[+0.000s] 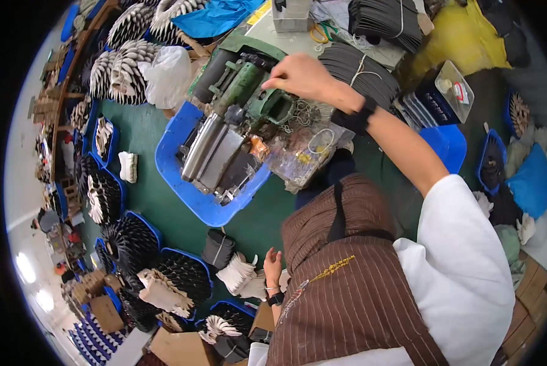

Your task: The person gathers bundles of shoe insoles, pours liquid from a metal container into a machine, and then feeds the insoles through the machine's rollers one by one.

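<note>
Far left, a white bundle [128,166] lies on the green floor [145,198]. Next, blue tub [215,212], with the machine [234,88] above it. Machine's long axis runs diagonally: green body at upper right, roller end pointing lower left, down into the tub. Steel roller [203,149] follows about the same line; metal plate [220,160] sits just right of it, tilted the same way. Below the tub, a tied black bundle [217,249] beside white gloves [238,276]. My left hand [273,267] is next, just right of the gloves: fingers loosely parted, pointing up-frame, well apart from the machine. My right hand [301,76] is over the machine's green end, fingers curled, thumb side toward frame left. Can't tell if I'm pinching something or touching the metal. Clear bag [298,160] below it; corded dark stack [362,73] to its right.
</note>
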A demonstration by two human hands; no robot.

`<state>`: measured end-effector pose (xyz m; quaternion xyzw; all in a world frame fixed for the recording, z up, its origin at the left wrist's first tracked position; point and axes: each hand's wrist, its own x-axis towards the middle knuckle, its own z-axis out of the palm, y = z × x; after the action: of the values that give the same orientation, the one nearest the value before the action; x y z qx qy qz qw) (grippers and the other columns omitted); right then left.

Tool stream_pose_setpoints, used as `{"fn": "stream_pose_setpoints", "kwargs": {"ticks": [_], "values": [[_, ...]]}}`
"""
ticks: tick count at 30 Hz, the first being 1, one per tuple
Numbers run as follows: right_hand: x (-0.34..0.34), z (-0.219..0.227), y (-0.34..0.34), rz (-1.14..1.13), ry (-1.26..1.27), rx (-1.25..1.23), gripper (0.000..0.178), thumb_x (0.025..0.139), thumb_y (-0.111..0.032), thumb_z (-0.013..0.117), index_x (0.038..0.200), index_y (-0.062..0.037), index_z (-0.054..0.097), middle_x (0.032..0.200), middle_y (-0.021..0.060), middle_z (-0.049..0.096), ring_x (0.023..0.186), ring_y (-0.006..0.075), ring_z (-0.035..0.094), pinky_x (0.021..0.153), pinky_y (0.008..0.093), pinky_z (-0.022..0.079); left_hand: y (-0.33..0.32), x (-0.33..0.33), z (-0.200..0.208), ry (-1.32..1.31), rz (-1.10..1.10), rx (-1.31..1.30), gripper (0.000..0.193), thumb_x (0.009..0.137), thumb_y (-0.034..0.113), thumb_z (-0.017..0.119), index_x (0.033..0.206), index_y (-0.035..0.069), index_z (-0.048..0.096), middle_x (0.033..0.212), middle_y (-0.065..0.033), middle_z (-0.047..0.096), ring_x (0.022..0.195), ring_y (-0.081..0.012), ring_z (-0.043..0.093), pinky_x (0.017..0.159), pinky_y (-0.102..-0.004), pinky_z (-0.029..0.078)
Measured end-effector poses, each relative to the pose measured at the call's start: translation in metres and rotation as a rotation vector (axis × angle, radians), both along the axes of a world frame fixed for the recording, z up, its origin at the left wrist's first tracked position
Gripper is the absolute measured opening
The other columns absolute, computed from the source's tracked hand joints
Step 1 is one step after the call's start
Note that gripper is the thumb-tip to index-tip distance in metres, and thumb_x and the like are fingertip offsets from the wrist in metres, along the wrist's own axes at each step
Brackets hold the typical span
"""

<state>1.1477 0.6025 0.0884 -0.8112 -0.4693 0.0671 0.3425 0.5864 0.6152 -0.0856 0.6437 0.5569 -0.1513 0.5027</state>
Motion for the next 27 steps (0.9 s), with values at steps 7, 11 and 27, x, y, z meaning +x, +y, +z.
{"fn": "stream_pose_setpoints", "kwargs": {"ticks": [7,11,27], "values": [[-0.017,-0.042,-0.219,-0.572,0.319,0.016,0.022,0.086,-0.023,0.068,0.081,-0.0013,0.07,0.056,0.0094,0.056,0.05,0.0101,0.044,0.049,0.029,0.037,0.033,0.073,0.008,-0.006,-0.352,0.08,0.045,0.089,0.024,0.063,0.125,0.0,0.055,0.112,-0.0227,0.065,0.104,-0.0307,0.064,0.087,-0.0352,0.05],[-0.054,-0.064,-0.327,-0.739,0.43,-0.25,0.013,0.08,-0.02,0.063,0.08,-0.0105,0.073,0.078,0.0116,0.07,0.074,0.031,0.067,0.067,0.0394,0.053,0.031,0.159,0.038,0.017,-0.533,0.003,0.034,0.09,0.022,0.063,0.115,-0.002,0.061,0.103,-0.0173,0.068,0.094,-0.0225,0.067,0.082,-0.0317,0.051],[0.03,-0.125,-0.679,-0.99,0.701,-0.249,0.014,0.083,-0.021,0.066,0.091,-0.0106,0.072,0.083,0.0112,0.069,0.076,0.029,0.067,0.068,0.0372,0.052,-0.462,0.747,-0.007,-0.663,-0.874,-0.322,0.046,0.09,0.021,0.064,0.124,-0.007,0.053,0.12,-0.0206,0.061,0.111,-0.0265,0.06,0.093,-0.0337,0.046]]}}
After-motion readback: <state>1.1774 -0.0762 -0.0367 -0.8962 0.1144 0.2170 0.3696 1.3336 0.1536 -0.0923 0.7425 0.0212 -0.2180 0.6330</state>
